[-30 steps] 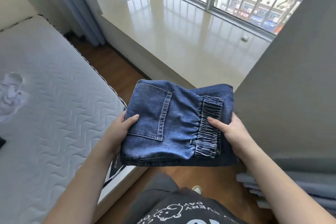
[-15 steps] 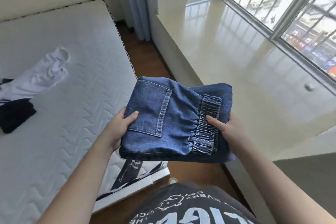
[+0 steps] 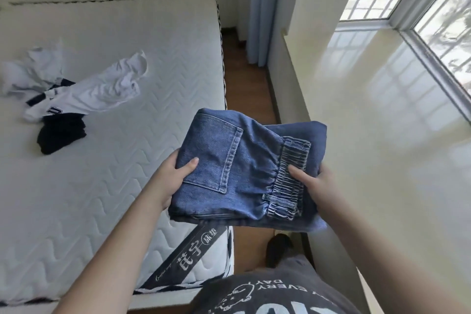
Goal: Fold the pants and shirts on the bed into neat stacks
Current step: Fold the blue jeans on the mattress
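View has swung left since a second ago: more of the bed (image 3: 107, 160) shows now, the window (image 3: 433, 20) sits off to the right, and the shirts have come into sight; your grip on the jeans (image 3: 244, 168) looks unchanged. You hold the folded jeans in the air over the bed's near right corner and the strip of wood floor (image 3: 244, 79) beside it. Left hand (image 3: 173, 176) grips the left edge, thumb on top by the back pocket, other fingers hidden under the denim. Right hand (image 3: 316, 186) grips the right side, thumb pressed on the elastic waistband, other fingers hidden underneath. Jeans lie flat, pocket side up, waistband to the right. On the bed, well apart from the jeans, a crumpled white shirt (image 3: 96, 92) lies unfolded, a black garment (image 3: 61, 135) touching its near edge. A pale sill (image 3: 369, 135) runs under the window.
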